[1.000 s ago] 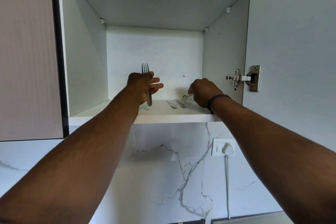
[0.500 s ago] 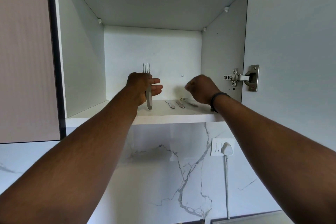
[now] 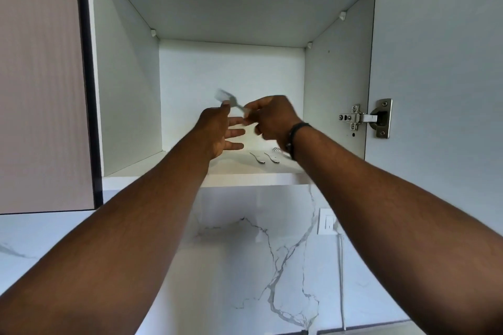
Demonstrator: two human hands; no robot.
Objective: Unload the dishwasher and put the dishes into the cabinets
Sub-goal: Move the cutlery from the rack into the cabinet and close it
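We look up into an open cabinet (image 3: 128, 90) whose pale interior fills the upper middle of the view, with its door (image 3: 441, 62) swung out at 3 o'clock and a closed pinkish door (image 3: 40, 84) at 9 o'clock. Below the cabinet, from 6 o'clock outward, runs a white marble wall (image 3: 245, 266) with grey veins, and on it at 5 o'clock sits a socket (image 3: 326, 224) with a white cord (image 3: 341, 280) hanging down. Our two forearms rise from the bottom corners and meet in front of the shelf (image 3: 245, 179). The left hand (image 3: 217, 133) is spread, fingers straight and apart, holding nothing, its fingertips just beside the right hand. The right hand (image 3: 272, 119), with a dark band (image 3: 295, 134) at the wrist, has its fingers curled and pinches the handle of a fork (image 3: 231, 100); the fork is blurred, tilted with its tines up toward 10 o'clock, in the air above the shelf and apart from it. On the shelf, at 5 o'clock from the hands, lie more pieces of cutlery (image 3: 265, 158): two handle ends and some tines show, partly hidden by the right wrist. A metal hinge (image 3: 366, 118) sits on the door edge at 3 o'clock.
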